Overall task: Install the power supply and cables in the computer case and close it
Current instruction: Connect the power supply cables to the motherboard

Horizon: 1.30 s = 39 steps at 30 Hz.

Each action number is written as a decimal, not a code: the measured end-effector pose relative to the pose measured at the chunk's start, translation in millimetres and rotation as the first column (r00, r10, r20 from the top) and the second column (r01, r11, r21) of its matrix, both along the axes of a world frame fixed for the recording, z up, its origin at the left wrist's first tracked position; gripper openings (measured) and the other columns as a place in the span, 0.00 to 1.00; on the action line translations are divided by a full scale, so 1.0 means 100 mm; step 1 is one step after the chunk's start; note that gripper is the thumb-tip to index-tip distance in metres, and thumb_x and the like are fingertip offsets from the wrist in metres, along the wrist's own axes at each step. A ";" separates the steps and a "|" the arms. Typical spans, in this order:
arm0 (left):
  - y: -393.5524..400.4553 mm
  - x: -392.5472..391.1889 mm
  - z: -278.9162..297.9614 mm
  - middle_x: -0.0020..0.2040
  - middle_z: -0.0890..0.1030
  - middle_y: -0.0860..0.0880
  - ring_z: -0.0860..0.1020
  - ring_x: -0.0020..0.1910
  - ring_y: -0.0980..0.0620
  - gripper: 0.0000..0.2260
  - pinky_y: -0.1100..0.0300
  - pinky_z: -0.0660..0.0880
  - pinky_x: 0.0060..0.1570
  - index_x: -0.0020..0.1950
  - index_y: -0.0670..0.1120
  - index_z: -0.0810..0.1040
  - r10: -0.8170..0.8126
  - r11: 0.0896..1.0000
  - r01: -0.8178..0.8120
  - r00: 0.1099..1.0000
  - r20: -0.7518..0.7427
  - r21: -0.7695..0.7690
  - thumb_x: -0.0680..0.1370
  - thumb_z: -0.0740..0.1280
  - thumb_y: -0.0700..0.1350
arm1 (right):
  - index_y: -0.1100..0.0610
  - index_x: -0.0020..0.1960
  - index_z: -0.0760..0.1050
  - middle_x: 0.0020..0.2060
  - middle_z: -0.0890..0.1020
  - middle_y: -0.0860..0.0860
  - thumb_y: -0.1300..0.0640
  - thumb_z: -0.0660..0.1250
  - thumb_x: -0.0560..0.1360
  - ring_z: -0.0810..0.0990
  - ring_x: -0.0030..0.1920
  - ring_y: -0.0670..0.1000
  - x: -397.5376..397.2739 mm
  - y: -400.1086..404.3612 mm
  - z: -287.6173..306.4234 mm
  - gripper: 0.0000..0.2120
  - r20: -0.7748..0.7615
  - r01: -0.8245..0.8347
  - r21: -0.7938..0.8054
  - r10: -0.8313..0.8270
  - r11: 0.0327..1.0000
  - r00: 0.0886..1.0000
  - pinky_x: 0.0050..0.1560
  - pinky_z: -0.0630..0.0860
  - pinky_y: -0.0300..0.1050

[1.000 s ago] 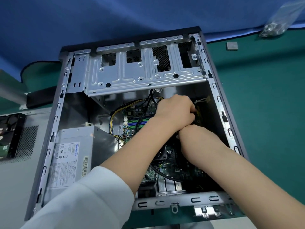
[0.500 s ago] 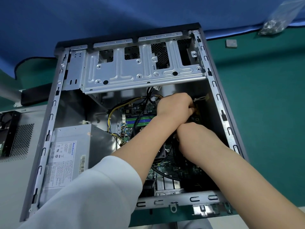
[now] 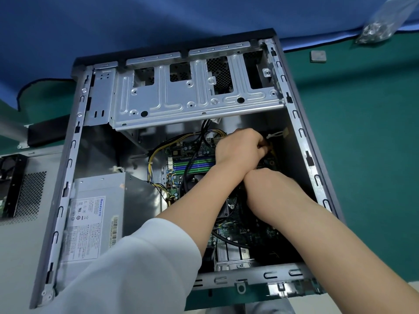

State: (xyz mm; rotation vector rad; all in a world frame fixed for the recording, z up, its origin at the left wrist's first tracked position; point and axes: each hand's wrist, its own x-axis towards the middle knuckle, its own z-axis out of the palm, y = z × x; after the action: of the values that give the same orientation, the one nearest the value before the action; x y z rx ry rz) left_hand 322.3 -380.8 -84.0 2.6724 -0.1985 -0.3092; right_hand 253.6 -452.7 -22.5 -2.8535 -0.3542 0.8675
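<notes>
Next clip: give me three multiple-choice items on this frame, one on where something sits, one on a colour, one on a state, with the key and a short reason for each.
1. Where does the power supply sit in the computer case?
A. Near-left corner
B. Far-right corner
C. Outside, on the mat

2. What colour is the mat under the case?
A. Red
B. Green
C. White

3. What state is the case in?
A. Closed with its side panel on
C. Standing upright
B. Open, with both hands inside

Key: 1 A, the labelled grey box lies against the left wall nearest the camera. 2 B, green shows right of the case. 3 B, the motherboard is exposed, and the left hand and right hand work over it; what the left hand's grip holds is hidden.
</notes>
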 end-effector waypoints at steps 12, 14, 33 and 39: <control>-0.02 0.01 -0.01 0.46 0.81 0.51 0.78 0.48 0.49 0.08 0.61 0.64 0.37 0.49 0.57 0.82 0.036 0.998 -0.037 0.999 -0.025 -0.041 0.75 0.66 0.56 | 0.60 0.51 0.72 0.42 0.72 0.50 0.66 0.57 0.75 0.69 0.39 0.54 0.00 -0.01 -0.06 0.07 0.036 0.000 0.007 0.000 1.000 0.999 0.30 0.60 0.42; -0.02 0.01 -0.01 0.46 0.81 0.51 0.78 0.48 0.49 0.08 0.61 0.64 0.36 0.49 0.57 0.82 0.036 0.999 -0.037 0.999 -0.020 -0.036 0.75 0.66 0.56 | 0.60 0.51 0.72 0.43 0.74 0.51 0.66 0.57 0.75 0.73 0.42 0.55 -0.01 -0.02 -0.06 0.08 0.040 0.001 0.014 -0.002 1.000 0.999 0.35 0.63 0.44; -0.02 0.00 -0.01 0.45 0.82 0.53 0.77 0.46 0.50 0.07 0.61 0.66 0.37 0.49 0.58 0.83 0.055 0.998 -0.056 0.998 -0.027 -0.040 0.75 0.67 0.56 | 0.61 0.52 0.73 0.49 0.77 0.54 0.66 0.57 0.75 0.78 0.51 0.57 -0.01 -0.03 -0.08 0.09 0.035 -0.002 0.019 0.001 1.000 0.999 0.38 0.65 0.44; -0.03 0.02 -0.03 0.44 0.82 0.54 0.75 0.44 0.52 0.07 0.62 0.64 0.37 0.48 0.59 0.83 0.070 0.996 -0.072 0.997 -0.043 -0.054 0.74 0.67 0.57 | 0.61 0.52 0.73 0.48 0.76 0.53 0.66 0.57 0.75 0.77 0.47 0.57 0.00 -0.02 -0.05 0.09 0.023 0.004 0.023 -0.004 1.000 1.000 0.37 0.64 0.44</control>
State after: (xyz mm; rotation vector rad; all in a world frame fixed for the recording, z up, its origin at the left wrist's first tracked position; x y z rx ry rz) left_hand 323.8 -383.6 -87.3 2.6086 -0.0977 -0.3307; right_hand 253.4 -454.8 -27.5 -2.8448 -0.3584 0.8244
